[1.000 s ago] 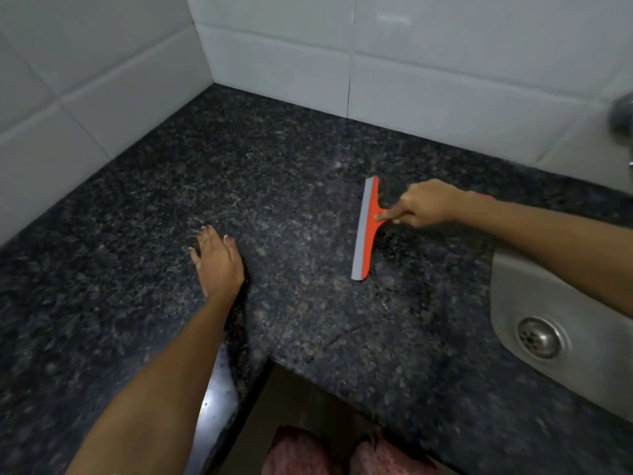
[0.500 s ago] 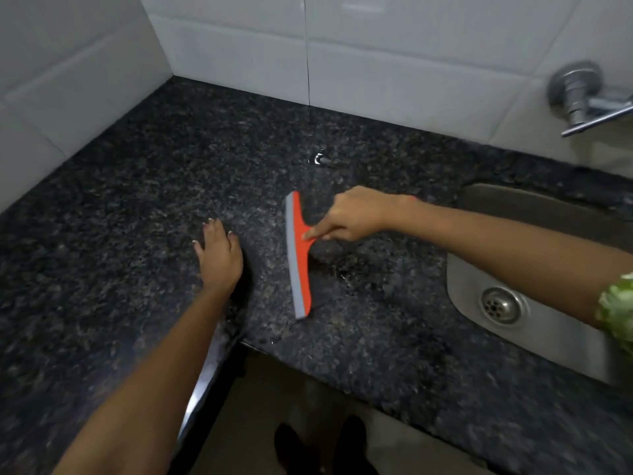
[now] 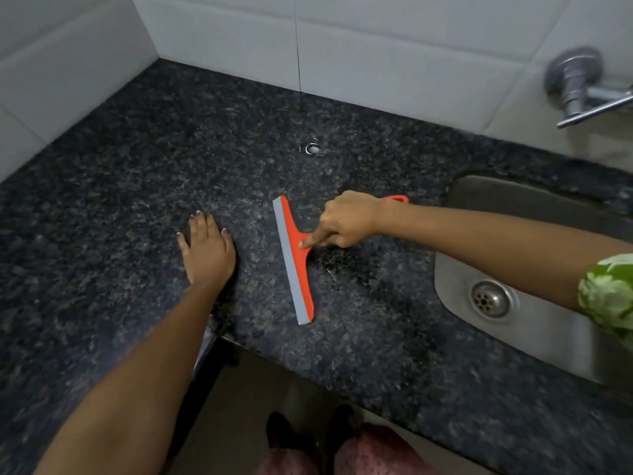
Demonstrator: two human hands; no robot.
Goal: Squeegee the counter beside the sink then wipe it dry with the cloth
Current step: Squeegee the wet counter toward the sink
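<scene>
Head view: right hand (image 3: 346, 217) closed round orange squeegee (image 3: 294, 265) (forefinger extended).

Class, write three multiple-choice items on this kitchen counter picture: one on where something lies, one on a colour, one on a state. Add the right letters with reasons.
1. Where is the sink relative to the squeegee?
A. to its right
B. to its left
C. under it

2. What colour is the squeegee's body?
A. blue
B. orange-red
C. yellow

3. What is the left hand doing?
A. gripping a cloth
B. turning the tap
C. resting flat on the counter

Key:
1 A: the steel basin lies right of the squeegee.
2 B: the frame is orange-red with a grey blade.
3 C: the palm lies open on the dark stone, while the right hand holds the squeegee.
</scene>
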